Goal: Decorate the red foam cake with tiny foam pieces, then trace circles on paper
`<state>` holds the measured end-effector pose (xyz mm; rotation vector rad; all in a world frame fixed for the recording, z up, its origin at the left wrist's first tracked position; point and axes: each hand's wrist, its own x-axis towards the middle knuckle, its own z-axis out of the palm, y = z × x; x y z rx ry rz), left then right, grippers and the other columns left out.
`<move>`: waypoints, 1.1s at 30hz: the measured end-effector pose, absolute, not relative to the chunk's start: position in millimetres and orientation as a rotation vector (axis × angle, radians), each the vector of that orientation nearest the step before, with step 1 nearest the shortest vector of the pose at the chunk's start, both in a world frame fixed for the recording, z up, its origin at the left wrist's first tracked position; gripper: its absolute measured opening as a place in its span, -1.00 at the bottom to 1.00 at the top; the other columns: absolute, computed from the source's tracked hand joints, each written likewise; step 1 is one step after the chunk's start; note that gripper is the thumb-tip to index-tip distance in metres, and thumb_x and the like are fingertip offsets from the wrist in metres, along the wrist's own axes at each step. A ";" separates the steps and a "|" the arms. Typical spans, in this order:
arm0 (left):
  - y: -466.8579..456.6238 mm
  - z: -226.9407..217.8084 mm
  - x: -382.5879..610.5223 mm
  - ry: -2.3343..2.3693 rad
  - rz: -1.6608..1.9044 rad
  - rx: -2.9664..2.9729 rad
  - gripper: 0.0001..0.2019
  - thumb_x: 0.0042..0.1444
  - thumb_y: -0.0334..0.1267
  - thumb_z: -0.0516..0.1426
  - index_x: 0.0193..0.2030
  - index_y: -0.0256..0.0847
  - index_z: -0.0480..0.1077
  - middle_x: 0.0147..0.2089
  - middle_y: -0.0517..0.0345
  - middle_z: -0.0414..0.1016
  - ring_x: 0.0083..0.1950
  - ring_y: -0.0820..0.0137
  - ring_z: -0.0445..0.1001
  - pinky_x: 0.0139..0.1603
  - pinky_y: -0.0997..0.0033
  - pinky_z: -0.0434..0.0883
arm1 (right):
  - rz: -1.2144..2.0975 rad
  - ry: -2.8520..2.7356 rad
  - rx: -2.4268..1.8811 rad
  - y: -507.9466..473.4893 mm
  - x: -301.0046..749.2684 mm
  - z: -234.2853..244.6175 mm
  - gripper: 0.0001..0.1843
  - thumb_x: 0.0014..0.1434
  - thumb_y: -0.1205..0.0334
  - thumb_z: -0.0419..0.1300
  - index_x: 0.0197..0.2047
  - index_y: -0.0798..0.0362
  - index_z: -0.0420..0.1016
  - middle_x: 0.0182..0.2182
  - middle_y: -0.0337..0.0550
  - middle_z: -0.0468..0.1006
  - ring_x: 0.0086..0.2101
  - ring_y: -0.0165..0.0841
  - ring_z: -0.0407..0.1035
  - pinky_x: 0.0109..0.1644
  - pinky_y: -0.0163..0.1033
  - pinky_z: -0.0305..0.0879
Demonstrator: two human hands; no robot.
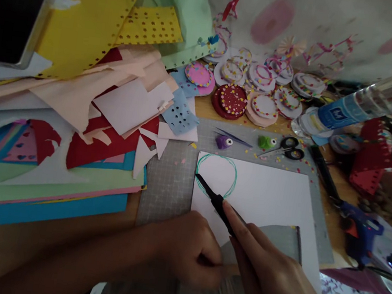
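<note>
My right hand (267, 267) grips a black craft knife (223, 209), the index finger stretched along it. Its slim dark tip lies at the left edge of a white sheet of paper (270, 186), over a hand-drawn green circle (236, 176). Curled into a fist, my left hand (196, 253) rests at the lower left of the sheet, slightly blurred. I see nothing in it; its inner fingers are hidden. The sheet has a cut-out in its lower part, partly behind my right hand. Under it lies a grey cutting mat (166, 177).
Coloured paper scraps (109, 150) and a phone (12, 17) lie left. Beyond the sheet are scissors (291, 149), small purple (223, 142) and green (266, 142) punches, tweezers (235, 137) and several decorated paper discs (230, 101). At right stand a bottle (341, 110) and a blue glue gun (360, 231).
</note>
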<state>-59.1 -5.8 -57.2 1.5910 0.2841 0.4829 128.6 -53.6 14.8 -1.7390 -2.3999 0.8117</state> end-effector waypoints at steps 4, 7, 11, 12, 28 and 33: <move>-9.8 -61.9 -53.5 0.260 0.589 1.701 -0.61 -0.02 -0.42 0.13 -0.72 -0.22 0.01 -0.72 0.37 -0.01 -0.64 0.59 0.02 -0.56 0.46 0.01 | 0.698 -2.404 -1.755 -60.1 123.9 10.8 -0.23 0.29 0.39 -0.12 0.51 -0.15 -0.20 -0.25 -0.08 0.59 -0.64 -0.38 0.47 -0.70 -0.38 0.32; -12.1 -63.3 -50.3 0.265 0.601 1.817 -0.63 -0.04 -0.42 0.14 -0.74 -0.22 0.07 -0.74 0.33 0.17 -0.62 0.56 0.11 -0.57 0.46 0.04 | 0.703 -2.419 -1.767 -60.5 120.0 13.7 -0.24 0.29 0.42 -0.12 0.51 -0.10 -0.16 -0.30 -0.12 0.57 -0.59 -0.39 0.49 -0.61 -0.41 0.39; -13.2 -64.1 -48.0 0.277 0.632 1.932 -0.66 -0.13 -0.43 0.20 -0.76 -0.23 0.13 -0.75 0.31 0.28 -0.63 0.55 0.15 -0.58 0.46 0.04 | 0.715 -2.430 -1.763 -60.6 115.3 18.1 -0.26 0.31 0.45 -0.13 0.50 -0.05 -0.17 -0.35 -0.19 0.53 -0.57 -0.41 0.50 -0.56 -0.40 0.44; -13.2 -64.2 -47.9 0.278 0.645 1.942 -0.66 -0.14 -0.44 0.21 -0.76 -0.24 0.15 -0.75 0.31 0.29 -0.63 0.55 0.15 -0.58 0.46 0.05 | 0.716 -2.431 -1.761 -60.9 114.7 18.4 -0.26 0.31 0.45 -0.14 0.50 -0.04 -0.17 -0.35 -0.20 0.53 -0.58 -0.41 0.50 -0.56 -0.40 0.44; -11.8 -58.4 -48.9 0.337 0.541 2.008 -0.66 -0.15 -0.43 0.23 -0.78 -0.25 0.16 -0.73 0.32 0.37 -0.64 0.57 0.24 -0.58 0.45 0.06 | 0.715 -2.516 -1.739 -64.8 125.9 26.7 -0.21 0.25 0.50 -0.12 0.50 -0.02 -0.19 -0.35 -0.19 0.55 -0.64 -0.43 0.45 -0.58 -0.42 0.41; -12.1 -59.6 -48.7 0.330 0.544 2.009 -0.66 -0.13 -0.42 0.20 -0.76 -0.24 0.13 -0.73 0.32 0.36 -0.64 0.57 0.23 -0.58 0.45 0.03 | 0.663 -2.552 -1.761 -67.7 134.7 23.4 -0.17 0.22 0.52 -0.13 0.51 -0.05 -0.20 -0.34 -0.20 0.54 -0.69 -0.46 0.40 -0.65 -0.44 0.32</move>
